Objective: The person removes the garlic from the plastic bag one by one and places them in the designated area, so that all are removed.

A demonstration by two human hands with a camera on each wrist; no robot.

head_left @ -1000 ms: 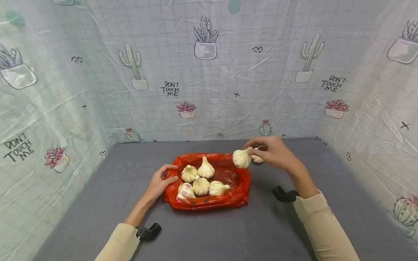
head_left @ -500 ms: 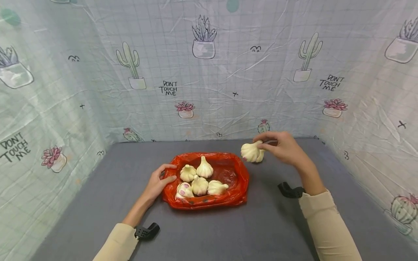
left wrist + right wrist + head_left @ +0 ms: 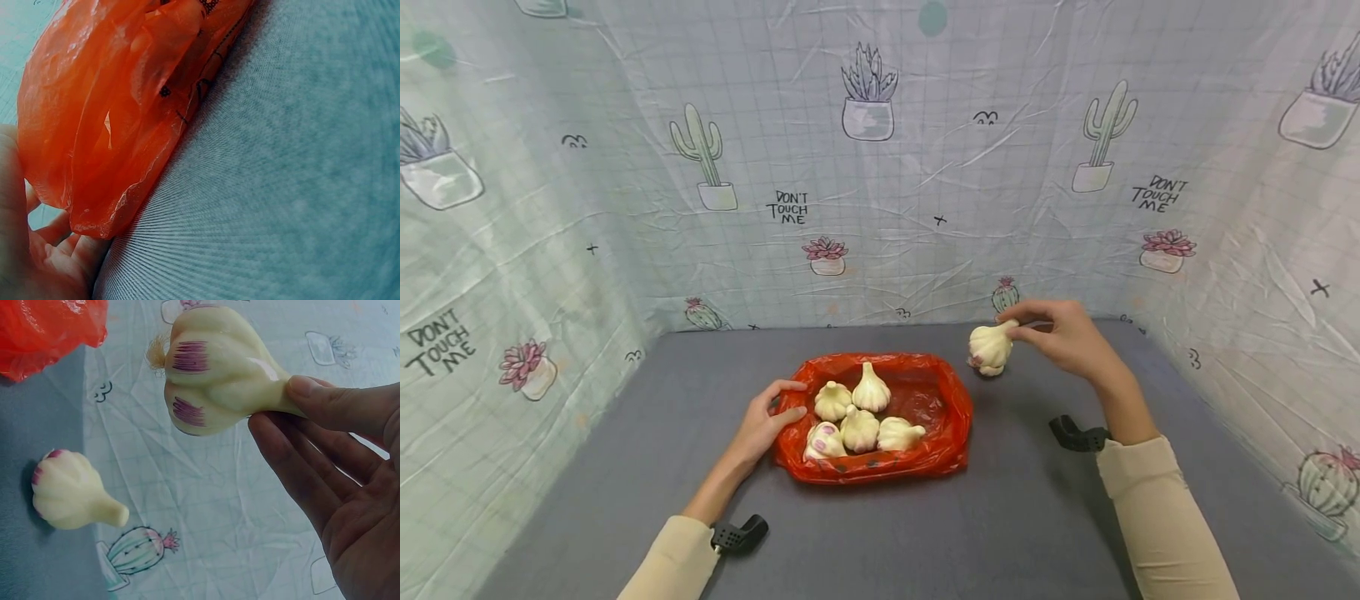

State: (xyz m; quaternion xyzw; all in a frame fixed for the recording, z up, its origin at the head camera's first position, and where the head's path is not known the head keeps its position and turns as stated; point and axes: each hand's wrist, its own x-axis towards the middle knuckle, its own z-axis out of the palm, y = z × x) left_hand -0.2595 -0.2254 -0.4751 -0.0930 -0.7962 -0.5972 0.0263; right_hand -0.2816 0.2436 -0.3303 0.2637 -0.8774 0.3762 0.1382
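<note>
My right hand (image 3: 1063, 337) pinches the stem of a garlic bulb (image 3: 989, 343) between thumb and fingertips, raised right of the red plastic bag (image 3: 880, 477). In the right wrist view this bulb (image 3: 215, 372) has purple streaks and a root tuft. A second garlic bulb (image 3: 72, 490) lies on the table there; in the head view the held one mostly hides it. My left hand (image 3: 760, 425) grips the left side of the bag, thumb and fingers around its edge. Several garlic bulbs (image 3: 859, 428) lie inside the open-mouthed bag, mostly at its left and front.
A grey cloth (image 3: 880, 550) covers the table. A patterned plastic curtain (image 3: 940, 183) rises at the back and both sides, close behind my right hand. Each wrist wears a black camera mount (image 3: 741, 533).
My right hand has carried the held garlic bulb to the right, away from above the bag's right rim, in front of the bulb on the table. My left hand keeps its place on the bag.
</note>
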